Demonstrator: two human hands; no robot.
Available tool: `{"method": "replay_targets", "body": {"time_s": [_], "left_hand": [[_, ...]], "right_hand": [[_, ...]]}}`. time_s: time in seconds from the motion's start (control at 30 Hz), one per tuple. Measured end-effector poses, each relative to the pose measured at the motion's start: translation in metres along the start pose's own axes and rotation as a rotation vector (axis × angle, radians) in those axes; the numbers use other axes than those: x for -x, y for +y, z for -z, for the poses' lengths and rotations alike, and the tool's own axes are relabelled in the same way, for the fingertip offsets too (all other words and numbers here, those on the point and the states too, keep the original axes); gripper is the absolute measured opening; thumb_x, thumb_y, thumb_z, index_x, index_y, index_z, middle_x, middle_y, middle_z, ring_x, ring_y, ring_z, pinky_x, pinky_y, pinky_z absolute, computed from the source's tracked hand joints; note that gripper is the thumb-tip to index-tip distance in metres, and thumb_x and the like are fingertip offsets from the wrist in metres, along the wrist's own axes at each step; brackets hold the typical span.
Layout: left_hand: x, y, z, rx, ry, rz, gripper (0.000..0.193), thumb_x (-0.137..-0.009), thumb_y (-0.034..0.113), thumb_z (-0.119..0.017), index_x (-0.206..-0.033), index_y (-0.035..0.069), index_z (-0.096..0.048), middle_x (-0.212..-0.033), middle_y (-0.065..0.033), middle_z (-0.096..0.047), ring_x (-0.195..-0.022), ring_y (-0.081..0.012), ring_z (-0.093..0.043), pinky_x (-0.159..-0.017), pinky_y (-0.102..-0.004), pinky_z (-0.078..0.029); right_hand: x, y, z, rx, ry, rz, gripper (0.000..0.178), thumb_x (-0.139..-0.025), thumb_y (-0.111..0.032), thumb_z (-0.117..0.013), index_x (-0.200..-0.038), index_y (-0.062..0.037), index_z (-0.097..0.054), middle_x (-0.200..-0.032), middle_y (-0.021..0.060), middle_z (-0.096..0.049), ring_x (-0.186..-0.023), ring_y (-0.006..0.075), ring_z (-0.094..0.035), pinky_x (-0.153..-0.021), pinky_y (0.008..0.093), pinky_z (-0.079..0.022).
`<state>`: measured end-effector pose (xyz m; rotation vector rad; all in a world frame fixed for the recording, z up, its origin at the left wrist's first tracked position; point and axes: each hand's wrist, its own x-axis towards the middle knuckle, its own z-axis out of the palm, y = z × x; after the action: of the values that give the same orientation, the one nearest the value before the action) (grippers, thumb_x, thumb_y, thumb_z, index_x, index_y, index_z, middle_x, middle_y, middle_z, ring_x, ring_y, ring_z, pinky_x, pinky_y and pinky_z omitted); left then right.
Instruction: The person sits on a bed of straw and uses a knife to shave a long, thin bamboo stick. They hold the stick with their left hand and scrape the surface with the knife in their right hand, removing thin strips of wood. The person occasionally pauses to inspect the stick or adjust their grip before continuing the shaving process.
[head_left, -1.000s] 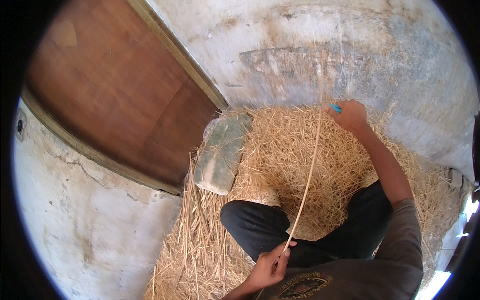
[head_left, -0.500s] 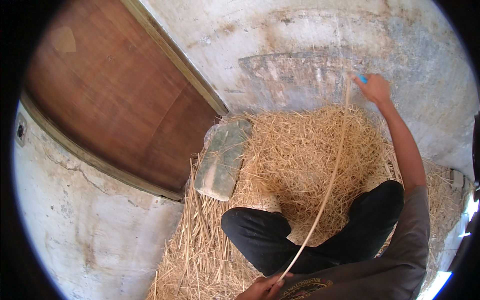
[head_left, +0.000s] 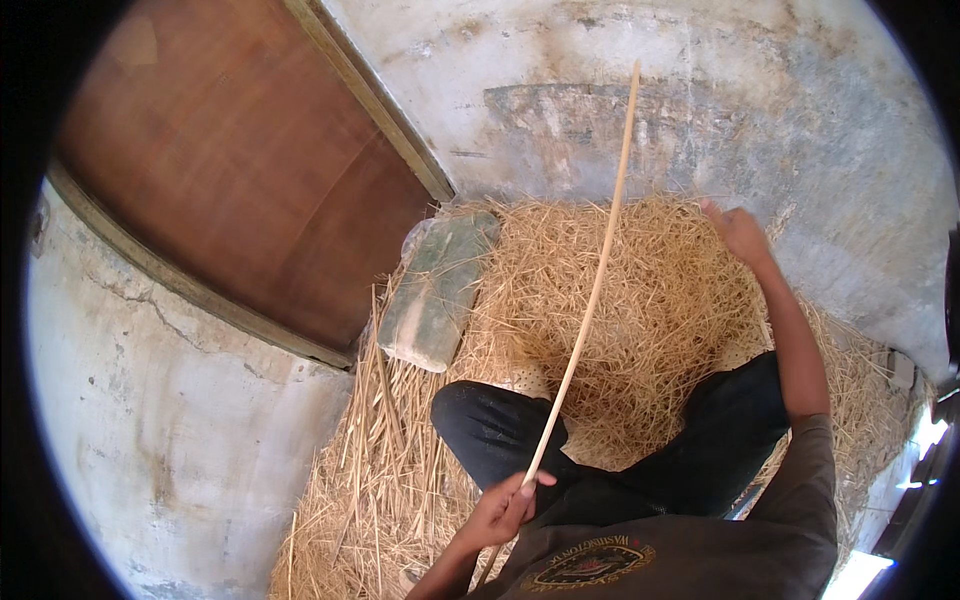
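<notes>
A long, pale bamboo strip (head_left: 592, 308) rises at a slant from my lap, bowing slightly, its tip up in front of the wall. My left hand (head_left: 503, 508) is closed round its lower part, and the end runs on below the hand beside my shirt. Out to the right, apart from the strip, my right hand (head_left: 738, 234) is in the air before the wall, above the far edge of the shavings heap (head_left: 640, 290). Its fingers look curled and are somewhat blurred; what they hold is hidden in this frame. My crossed legs (head_left: 500, 425) flank the near side of the heap.
A worn greenish block (head_left: 440, 290) lies left of the heap, with loose shavings on it. Several long strips (head_left: 372, 480) lie on the floor at the left. A brown door (head_left: 240, 180) stands at the far left, and a stained wall (head_left: 790, 120) closes off the far side.
My right hand has come down and away from the strip; the blue thing in it no longer shows. My left hand has moved up, and the strip's far end has swung left.
</notes>
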<state>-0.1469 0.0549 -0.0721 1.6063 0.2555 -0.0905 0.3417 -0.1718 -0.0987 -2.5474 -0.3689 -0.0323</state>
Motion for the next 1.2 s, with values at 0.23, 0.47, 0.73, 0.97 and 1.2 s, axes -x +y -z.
{"method": "replay_targets", "body": {"time_s": [0.23,0.47,0.73,0.97,1.2], "left_hand": [[-0.047,0.018,-0.011,0.258,-0.014,-0.040,0.032,-0.103,0.023,-0.035,-0.116,-0.001,-0.052,-0.054,0.0043,-0.037,-0.048,-0.0030,-0.034,-0.046,-0.0197,-0.027],[-0.048,0.022,-0.017,-0.120,0.111,-0.138,0.030,-0.101,0.024,-0.040,-0.112,0.002,-0.057,-0.057,0.0057,-0.042,-0.050,-0.0019,-0.035,-0.046,-0.0198,-0.028],[0.009,-0.036,-0.014,-0.345,0.053,-0.084,0.021,-0.097,0.015,-0.048,-0.113,0.005,-0.059,-0.052,0.0006,-0.042,-0.048,-0.0045,-0.044,-0.047,-0.0231,-0.035],[0.016,-0.040,-0.015,-0.419,0.023,-0.069,0.021,-0.095,0.012,-0.049,-0.113,0.004,-0.059,-0.053,-0.0063,-0.046,-0.045,-0.0137,-0.052,-0.047,-0.0279,-0.040],[0.017,-0.046,-0.012,-0.443,0.056,-0.090,0.022,-0.094,0.011,-0.050,-0.113,0.004,-0.059,-0.054,-0.0078,-0.048,-0.045,-0.0177,-0.054,-0.047,-0.0294,-0.042]], "right_hand": [[0.091,-0.096,-0.016,-0.230,-0.092,0.558,0.059,-0.086,-0.058,-0.055,-0.057,-0.0074,-0.055,-0.044,0.0028,-0.040,-0.038,0.0164,-0.038,-0.040,0.0352,-0.033],[0.105,-0.105,-0.028,-0.343,0.105,0.640,0.045,-0.088,-0.049,-0.057,-0.068,-0.0085,-0.059,-0.046,-0.0022,-0.042,-0.038,0.0151,-0.036,-0.041,0.0338,-0.035],[0.014,-0.081,0.047,-1.111,0.175,-0.017,0.059,-0.090,-0.059,-0.047,-0.108,-0.0039,-0.057,-0.059,-0.0027,-0.043,-0.047,0.0059,-0.037,-0.041,0.0225,-0.028],[-0.042,-0.072,0.093,-1.061,0.463,0.036,0.045,-0.084,-0.042,-0.065,-0.109,-0.0042,-0.061,-0.061,-0.0029,-0.046,-0.046,0.0063,-0.038,-0.042,0.0234,-0.029],[-0.061,-0.056,0.093,-0.799,0.485,-0.018,0.046,-0.086,-0.048,-0.061,-0.099,-0.0041,-0.066,-0.067,0.0004,-0.052,-0.046,0.0071,-0.039,-0.043,0.0246,-0.031]]}}
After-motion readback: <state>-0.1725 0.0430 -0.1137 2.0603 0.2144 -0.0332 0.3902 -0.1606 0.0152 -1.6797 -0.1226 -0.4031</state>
